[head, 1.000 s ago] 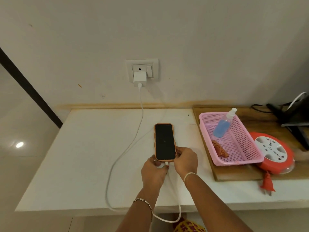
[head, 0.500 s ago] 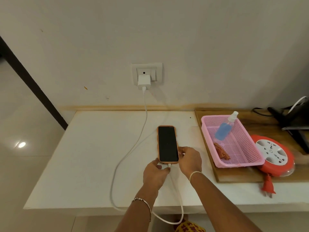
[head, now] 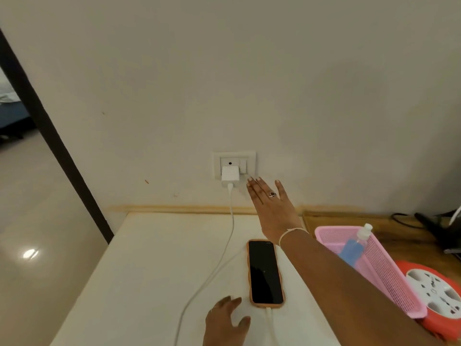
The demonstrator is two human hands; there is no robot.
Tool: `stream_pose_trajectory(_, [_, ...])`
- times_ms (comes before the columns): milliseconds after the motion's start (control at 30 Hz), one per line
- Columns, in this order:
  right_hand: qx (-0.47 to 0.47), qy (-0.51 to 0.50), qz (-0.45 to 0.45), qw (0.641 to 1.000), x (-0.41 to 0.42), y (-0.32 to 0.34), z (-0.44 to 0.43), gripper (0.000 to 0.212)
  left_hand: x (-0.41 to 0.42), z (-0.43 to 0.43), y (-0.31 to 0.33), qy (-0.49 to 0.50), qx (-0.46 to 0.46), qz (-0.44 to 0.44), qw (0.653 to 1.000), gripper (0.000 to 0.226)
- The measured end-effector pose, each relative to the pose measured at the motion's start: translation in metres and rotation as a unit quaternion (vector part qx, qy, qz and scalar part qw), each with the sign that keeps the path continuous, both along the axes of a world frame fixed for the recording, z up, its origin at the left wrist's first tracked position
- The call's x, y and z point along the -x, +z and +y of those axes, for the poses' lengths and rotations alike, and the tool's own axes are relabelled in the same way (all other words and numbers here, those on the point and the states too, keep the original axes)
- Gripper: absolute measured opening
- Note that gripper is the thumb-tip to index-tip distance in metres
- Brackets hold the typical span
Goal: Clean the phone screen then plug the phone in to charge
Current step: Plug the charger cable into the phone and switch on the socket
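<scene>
The phone (head: 265, 273) in an orange case lies face up on the white table (head: 154, 270), screen dark, with the white cable (head: 225, 248) plugged into its near end. The cable runs up to a white charger (head: 230, 176) in the wall socket (head: 234, 164). My right hand (head: 270, 207) is stretched out flat against the wall, fingers apart, fingertips just beside the charger and below the socket's switch. My left hand (head: 225, 320) hovers over the table, left of the phone's near end, fingers loosely spread, holding nothing.
A pink basket (head: 379, 268) holding a blue spray bottle (head: 355, 243) sits on a wooden board (head: 399, 226) at the right, beside a red and white extension reel (head: 436, 295). Dark cables lie at the far right. A doorway with a dark frame opens on the left.
Both hands have let go of the phone's near end. My right hand has reached up to the wall by the socket; my left has drawn back slightly. The view has tilted upward.
</scene>
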State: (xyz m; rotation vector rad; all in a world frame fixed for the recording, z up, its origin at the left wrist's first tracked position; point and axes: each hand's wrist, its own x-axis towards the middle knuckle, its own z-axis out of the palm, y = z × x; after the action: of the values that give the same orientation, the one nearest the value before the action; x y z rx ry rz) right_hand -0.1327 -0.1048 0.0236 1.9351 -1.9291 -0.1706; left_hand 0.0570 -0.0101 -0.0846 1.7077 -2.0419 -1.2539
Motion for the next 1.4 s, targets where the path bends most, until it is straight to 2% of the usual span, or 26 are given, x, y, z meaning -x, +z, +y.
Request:
stream_pose_trajectory(200, [-0.026, 0.007, 0.088, 0.996, 0.004, 0.008, -0.035, 0.07, -0.007, -0.009, -0.021, -0.043, 0.083, -0.003, 0.996, 0.07])
stream_pose_trajectory(300, [-0.026, -0.001, 0.104, 0.994, 0.006, 0.009, -0.046, 0.069, -0.009, -0.009, -0.028, -0.026, 0.126, 0.01, 0.992, 0.071])
stream_pose_trajectory(400, [-0.028, -0.016, 0.111, 0.993, 0.008, 0.01, -0.055, 0.069, -0.007, -0.01, -0.03, -0.016, 0.145, 0.004, 0.989, 0.065])
stream_pose_trajectory(600, [-0.044, -0.038, 0.142, 0.988, 0.006, 0.007, -0.067, 0.07, 0.0, -0.01, -0.028, -0.021, 0.16, -0.005, 0.987, 0.076])
stream_pose_trajectory(700, [-0.044, -0.059, 0.144, 0.987, 0.003, 0.003, -0.07, 0.074, 0.002, -0.017, -0.02, -0.029, 0.252, -0.025, 0.967, 0.077])
stream_pose_trajectory(733, [-0.042, -0.065, 0.145, 0.986, 0.002, 0.001, -0.071, 0.075, 0.003, -0.017, -0.018, -0.04, 0.241, -0.024, 0.969, 0.076])
stream_pose_trajectory(767, [-0.041, -0.069, 0.148, 0.986, 0.002, 0.0, -0.071, 0.076, 0.0, -0.015, -0.021, -0.052, 0.172, -0.022, 0.983, 0.079])
stream_pose_trajectory(800, [-0.039, -0.073, 0.152, 0.985, 0.001, -0.001, -0.072, 0.077, 0.001, -0.013, -0.019, -0.067, 0.168, -0.029, 0.983, 0.083])
stream_pose_trajectory(833, [-0.038, -0.075, 0.158, 0.984, 0.001, -0.002, -0.072, 0.078, 0.001, -0.016, -0.015, -0.094, 0.234, -0.062, 0.966, 0.084])
stream_pose_trajectory(867, [-0.037, -0.076, 0.164, 0.983, 0.001, -0.003, -0.073, 0.078, -0.002, -0.016, -0.004, -0.122, 0.21, -0.086, 0.966, 0.082])
stream_pose_trajectory(933, [-0.033, -0.08, 0.172, 0.981, 0.002, -0.005, -0.074, 0.077, 0.001, -0.01, -0.003, -0.094, 0.19, -0.084, 0.974, 0.083])
stream_pose_trajectory(1000, [-0.035, -0.084, 0.18, 0.979, 0.001, -0.006, -0.075, 0.076, 0.001, -0.011, -0.005, -0.073, 0.217, -0.091, 0.969, 0.08])
stream_pose_trajectory(1133, [-0.036, -0.085, 0.192, 0.977, 0.0, -0.011, -0.076, 0.077, 0.001, -0.015, -0.017, -0.083, 0.066, -0.108, 0.988, 0.077])
stream_pose_trajectory(1267, [-0.027, -0.062, 0.183, 0.981, 0.004, -0.009, -0.076, 0.075, 0.006, -0.005, -0.02, -0.019, 0.056, -0.098, 0.993, 0.081])
stream_pose_trajectory(1400, [-0.001, -0.008, 0.13, 0.991, 0.014, -0.01, -0.064, 0.072, 0.013, -0.001, -0.02, 0.027, 0.0, -0.061, 0.998, 0.074])
